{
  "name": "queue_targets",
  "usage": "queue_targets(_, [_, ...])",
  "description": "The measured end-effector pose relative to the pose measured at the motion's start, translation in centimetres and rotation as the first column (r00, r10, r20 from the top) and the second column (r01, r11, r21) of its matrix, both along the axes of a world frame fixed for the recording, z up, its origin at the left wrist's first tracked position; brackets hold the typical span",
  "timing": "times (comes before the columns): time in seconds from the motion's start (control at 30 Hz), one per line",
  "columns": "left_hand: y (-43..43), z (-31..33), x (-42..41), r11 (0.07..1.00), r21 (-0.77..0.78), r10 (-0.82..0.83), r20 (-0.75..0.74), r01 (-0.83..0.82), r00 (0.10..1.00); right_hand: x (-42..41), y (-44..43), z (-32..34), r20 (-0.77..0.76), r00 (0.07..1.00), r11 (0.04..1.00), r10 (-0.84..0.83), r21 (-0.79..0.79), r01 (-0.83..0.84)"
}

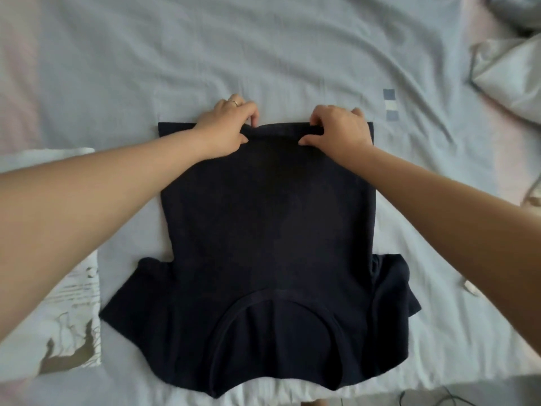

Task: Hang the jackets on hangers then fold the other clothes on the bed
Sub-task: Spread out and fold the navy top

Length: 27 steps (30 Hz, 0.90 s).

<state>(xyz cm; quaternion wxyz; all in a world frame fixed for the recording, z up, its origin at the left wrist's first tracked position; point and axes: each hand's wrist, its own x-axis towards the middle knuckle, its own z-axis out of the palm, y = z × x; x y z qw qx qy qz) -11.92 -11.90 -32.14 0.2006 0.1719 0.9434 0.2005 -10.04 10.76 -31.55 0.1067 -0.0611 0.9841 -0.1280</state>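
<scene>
A dark navy T-shirt [269, 230] lies flat on the bed, its neckline toward me and its hem on the far side. Both short sleeves spread out at the near corners. My left hand [227, 127] pinches the far hem left of centre, thumb on top and fingers curled over the edge. My right hand [339, 130] pinches the same hem right of centre in the same way. The hem bunches slightly between the two hands.
The pale blue bedsheet [263, 54] is wrinkled around the shirt. A folded white printed garment [70, 317] lies at the left beside the shirt. A grey pillow [509, 74] sits at the upper right. A small white tag [471, 288] lies at the right.
</scene>
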Motion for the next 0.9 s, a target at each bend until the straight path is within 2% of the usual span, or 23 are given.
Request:
queue_targets(0.1, [-0.2,0.3,0.2,0.997,0.071,-0.027,0.011,0.026,1.0,0.8,1.4,-0.1,-0.075,0.997,0.993,0.008,0.115,0.0])
queue_targets(0.23, [-0.4,0.1,0.5,0.993,0.102,-0.046,-0.043,0.05,0.998,1.7,3.6,0.1,-0.106,0.989,0.984,-0.107,0.128,0.12])
queue_targets(0.37, [0.0,0.4,0.2,0.975,0.22,0.032,-0.013,-0.028,0.999,2.4,6.3,0.2,-0.012,0.958,0.956,-0.286,-0.065,0.285])
queue_targets(0.47, [0.3,0.5,-0.3,0.97,0.23,0.073,0.03,-0.078,0.997,2.4,7.1,0.4,0.051,0.938,0.919,-0.344,-0.188,0.347])
queue_targets(0.57, [0.7,0.2,-0.8,0.957,0.214,0.198,0.01,-0.196,0.98,1.9,6.9,0.5,0.134,0.876,0.81,-0.463,-0.338,0.479])
queue_targets(0.73, [2.0,-1.0,-0.7,0.917,0.166,0.377,-0.059,-0.363,0.924,1.0,6.5,-0.6,0.177,0.752,0.653,-0.635,-0.397,0.645])
queue_targets(0.77, [2.5,-1.1,-0.4,0.906,0.169,0.407,-0.089,-0.389,0.909,1.1,6.0,-0.9,0.147,0.736,0.648,-0.661,-0.382,0.659])
queue_targets(0.83, [3.1,-1.2,0.9,0.922,0.114,0.387,-0.287,-0.369,0.876,2.3,4.2,-1.3,-0.075,0.751,0.747,-0.656,-0.207,0.632])
queue_targets(0.9, [3.7,-1.6,3.4,0.967,0.049,0.244,-0.456,-0.249,0.856,4.5,1.7,-1.6,-0.323,0.849,0.906,-0.419,-0.089,0.414])
